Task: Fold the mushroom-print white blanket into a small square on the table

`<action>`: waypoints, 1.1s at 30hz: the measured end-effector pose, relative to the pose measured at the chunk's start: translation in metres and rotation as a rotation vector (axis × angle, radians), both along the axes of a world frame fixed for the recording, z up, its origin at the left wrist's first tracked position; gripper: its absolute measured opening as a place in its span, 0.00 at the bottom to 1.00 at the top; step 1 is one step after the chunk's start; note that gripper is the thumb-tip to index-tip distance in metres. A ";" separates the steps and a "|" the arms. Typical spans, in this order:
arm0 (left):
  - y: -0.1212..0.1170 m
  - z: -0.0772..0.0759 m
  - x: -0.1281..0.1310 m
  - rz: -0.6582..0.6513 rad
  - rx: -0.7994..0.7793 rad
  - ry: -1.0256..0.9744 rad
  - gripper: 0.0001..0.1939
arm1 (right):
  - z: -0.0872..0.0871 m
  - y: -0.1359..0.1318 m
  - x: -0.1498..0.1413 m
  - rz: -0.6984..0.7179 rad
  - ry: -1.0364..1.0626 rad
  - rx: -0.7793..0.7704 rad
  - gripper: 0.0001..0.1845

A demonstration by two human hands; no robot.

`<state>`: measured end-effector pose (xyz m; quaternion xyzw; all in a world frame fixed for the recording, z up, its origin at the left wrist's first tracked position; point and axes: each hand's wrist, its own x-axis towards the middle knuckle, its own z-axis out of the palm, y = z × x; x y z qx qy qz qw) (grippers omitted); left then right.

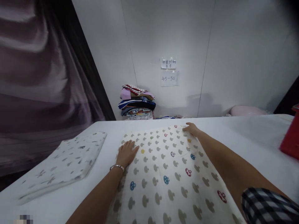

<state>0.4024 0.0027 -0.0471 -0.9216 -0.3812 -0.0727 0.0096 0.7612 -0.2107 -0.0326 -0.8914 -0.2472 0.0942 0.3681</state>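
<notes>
Centrally, mushroom-print cloth, left hand atop, right hand at far corner

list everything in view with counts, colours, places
mushroom cloth: 1, cream, table's middle
folded cloth: 1, white, table's left
table: 1, white, foreground
fabric stack: 1, multicoloured, behind table
low fabric: uncounted, mixed, beside stack
paper signs: 2, white, on wall
wall: 1, grey, background
curtain: 1, mauve, far left
bundle: 1, pink, behind table, right
unclear item: 1, red, right edge
bracelet: 1, silver, left wrist
sleeve: 1, black and white check, right arm
left hand: 1, cloth's left side
right hand: 1, cloth's far right corner
</notes>
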 end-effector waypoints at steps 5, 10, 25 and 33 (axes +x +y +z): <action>0.000 -0.001 0.000 -0.005 0.007 -0.004 0.26 | -0.013 0.002 -0.003 0.010 -0.173 -0.072 0.28; 0.001 -0.002 0.000 -0.009 0.012 -0.023 0.26 | -0.009 -0.004 -0.002 0.014 -0.281 -0.135 0.25; 0.000 -0.001 0.000 -0.003 -0.012 -0.026 0.27 | 0.008 0.004 -0.028 0.177 -0.400 -0.281 0.15; 0.001 -0.002 0.000 -0.006 -0.012 -0.058 0.26 | 0.004 -0.002 -0.038 0.277 -0.338 -0.223 0.22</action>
